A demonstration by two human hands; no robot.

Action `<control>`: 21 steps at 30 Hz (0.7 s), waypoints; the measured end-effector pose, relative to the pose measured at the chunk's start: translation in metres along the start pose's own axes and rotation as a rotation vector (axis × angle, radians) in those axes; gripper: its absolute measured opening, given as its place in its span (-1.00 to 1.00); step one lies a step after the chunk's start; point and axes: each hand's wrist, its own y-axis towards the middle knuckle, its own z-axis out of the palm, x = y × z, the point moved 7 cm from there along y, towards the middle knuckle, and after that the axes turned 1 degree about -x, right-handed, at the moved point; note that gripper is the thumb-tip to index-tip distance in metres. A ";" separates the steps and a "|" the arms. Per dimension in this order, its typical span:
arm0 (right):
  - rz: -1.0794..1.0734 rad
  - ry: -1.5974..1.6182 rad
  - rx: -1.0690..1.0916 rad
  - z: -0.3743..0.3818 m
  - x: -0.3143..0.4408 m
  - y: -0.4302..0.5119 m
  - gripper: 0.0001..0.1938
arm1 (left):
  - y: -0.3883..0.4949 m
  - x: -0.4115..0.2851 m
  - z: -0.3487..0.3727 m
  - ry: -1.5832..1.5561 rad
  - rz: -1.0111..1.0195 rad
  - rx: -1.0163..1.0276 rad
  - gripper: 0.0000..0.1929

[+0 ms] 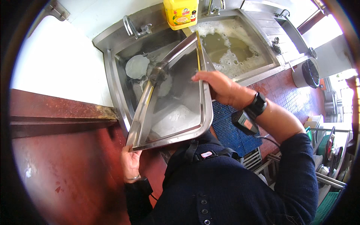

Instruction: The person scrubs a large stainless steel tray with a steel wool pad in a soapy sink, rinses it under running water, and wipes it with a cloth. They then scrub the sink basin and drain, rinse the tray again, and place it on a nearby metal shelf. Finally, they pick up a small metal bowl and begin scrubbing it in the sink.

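Observation:
A large rectangular stainless steel pan (180,98) is tilted over the near rim of the left sink basin (121,92). My left hand (131,163) grips its lower left corner, while my right hand (222,85) holds its right edge, thumb over the rim. Wet streaks and a pale patch show on the metal. Behind the pan, a round whitish thing (137,67) lies in the left basin, and a dark scrubber-like clump (157,74) shows at the pan's far edge; whether it touches the pan I cannot tell.
Cloudy, foamy water fills the right basin (225,47). A yellow detergent jug (181,14) stands between two taps (136,28). A blue mat (233,126) covers the floor at the right, beside a rack (332,180) with dishes. A bin (305,73) stands farther back.

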 end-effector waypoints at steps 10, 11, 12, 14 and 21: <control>-0.100 -0.354 0.017 0.048 0.061 -0.050 -0.59 | -0.018 0.038 0.001 -0.023 -0.135 0.231 -0.71; -0.101 -0.390 -0.002 0.052 0.064 -0.054 -0.58 | -0.016 0.044 0.003 -0.048 -0.156 0.286 -0.70; -0.118 -0.437 0.025 0.056 0.068 -0.060 -0.55 | -0.015 0.050 0.006 -0.029 -0.151 0.354 -0.69; -0.150 -0.513 0.038 0.067 0.075 -0.069 -0.50 | -0.006 0.066 0.008 -0.054 -0.211 0.392 -0.70; -0.178 -0.639 0.025 0.087 0.089 -0.092 -0.37 | 0.019 0.112 0.018 -0.133 -0.362 0.415 -0.68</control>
